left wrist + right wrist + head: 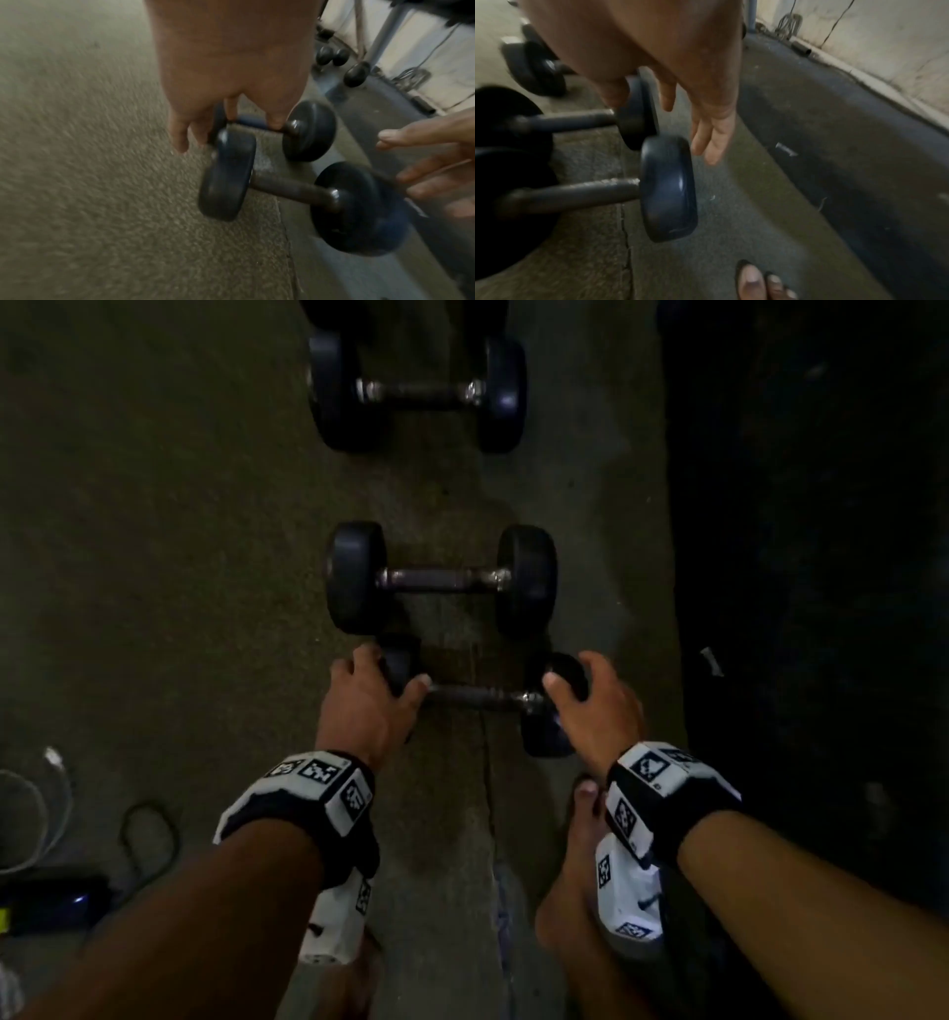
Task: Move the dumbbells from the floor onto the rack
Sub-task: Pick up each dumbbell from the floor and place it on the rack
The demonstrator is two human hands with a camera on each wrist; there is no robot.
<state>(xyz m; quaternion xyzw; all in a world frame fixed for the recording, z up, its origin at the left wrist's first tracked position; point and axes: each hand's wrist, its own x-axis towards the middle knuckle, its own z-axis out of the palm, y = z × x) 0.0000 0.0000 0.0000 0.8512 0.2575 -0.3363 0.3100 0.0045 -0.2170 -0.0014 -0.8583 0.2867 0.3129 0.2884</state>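
Three black dumbbells lie in a column on the floor. The nearest dumbbell [477,695] [287,190] [577,194] is the smallest. My left hand [377,680] [203,125] hovers over its left head with fingers spread and hanging loose. My right hand [580,680] [670,101] hangs over its right head, fingers pointing down beside it. Neither hand grips. Beyond lie the middle dumbbell [441,580] [308,130] and the far dumbbell [416,392]. No rack shows clearly.
A dark mat [796,557] runs along the right. Cables [46,803] and a dark object [51,896] lie at the lower left. My bare foot [575,865] stands just behind the near dumbbell. Small dumbbells [334,56] and metal legs [385,34] stand by the wall.
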